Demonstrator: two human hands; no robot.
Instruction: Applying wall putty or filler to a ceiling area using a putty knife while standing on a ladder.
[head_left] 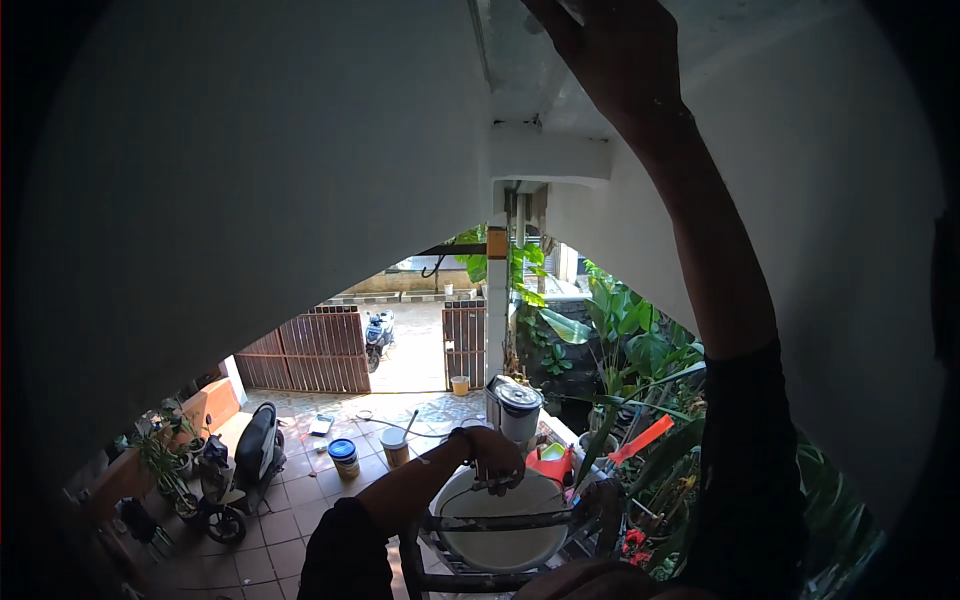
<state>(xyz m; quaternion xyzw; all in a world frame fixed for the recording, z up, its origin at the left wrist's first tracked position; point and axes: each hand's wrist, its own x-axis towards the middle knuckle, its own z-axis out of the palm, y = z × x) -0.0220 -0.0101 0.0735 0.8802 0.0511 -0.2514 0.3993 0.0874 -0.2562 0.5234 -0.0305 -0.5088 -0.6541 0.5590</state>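
Observation:
A wide white bucket (505, 553) sits below me at the top of a dark ladder frame (500, 522), pale paint-like stuff inside it. Over its far rim, my left hand (497, 457) is closed with curled fingers; what they grip is too dark to make out. A dark band circles that wrist. My right hand (630, 55) is raised to the white ceiling (735, 30) at the upper edge of the view. One finger or the thumb reaches up and left; the other fingers are cut off or in shadow.
Sloping white walls (300, 150) flank me. On the tiled floor (290, 490) stand a blue-lidded can (343, 460), an open tub (395, 450) with a stick, and a parked scooter (255, 450). Leafy plants (640, 340) crowd the right. A slatted gate (320, 350) stands farther off.

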